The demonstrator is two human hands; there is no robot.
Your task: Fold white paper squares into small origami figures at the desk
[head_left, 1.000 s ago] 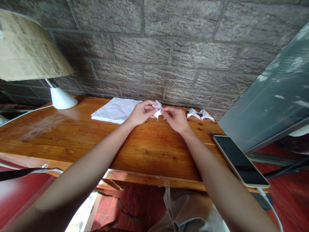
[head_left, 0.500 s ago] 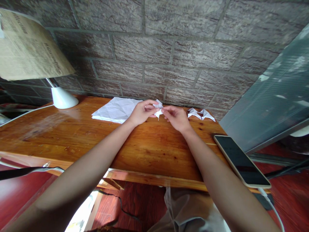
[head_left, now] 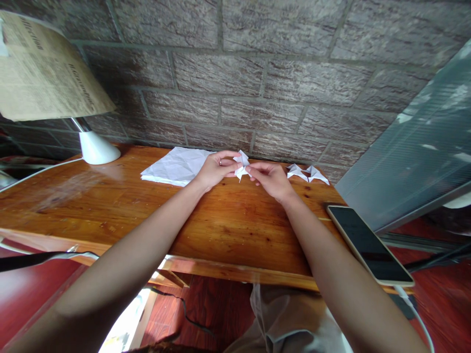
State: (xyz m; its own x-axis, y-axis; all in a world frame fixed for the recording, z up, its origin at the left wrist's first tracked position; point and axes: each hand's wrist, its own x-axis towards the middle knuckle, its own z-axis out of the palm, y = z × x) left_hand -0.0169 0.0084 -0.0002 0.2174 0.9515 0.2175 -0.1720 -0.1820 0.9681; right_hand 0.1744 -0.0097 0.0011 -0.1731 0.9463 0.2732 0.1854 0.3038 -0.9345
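Between my two hands is a folded white paper piece (head_left: 242, 159) with pointed corners, held above the far part of the wooden desk. My left hand (head_left: 217, 169) grips its left side with thumb and fingers; a ring shows on one finger. My right hand (head_left: 270, 177) pinches the lower right of the paper, its fingertips close to the left thumb. Fingers cover part of the folds. To the right, two similar folded paper pieces (head_left: 307, 173) sit side by side. Left of my hands lies a stack of creased white paper sheets (head_left: 176, 164).
A lamp (head_left: 97, 147) with a newsprint shade stands at the desk's left end. At the right edge lies a phone (head_left: 368, 242) with a cable plugged in. A stone-patterned wall (head_left: 239, 76) rises behind the wooden desk (head_left: 228, 230), and a ribbed translucent panel (head_left: 415, 132) borders its right.
My fingers have shifted slightly on the folded paper, and more of it shows between them. Both hands keep their hold. The view has moved very little.
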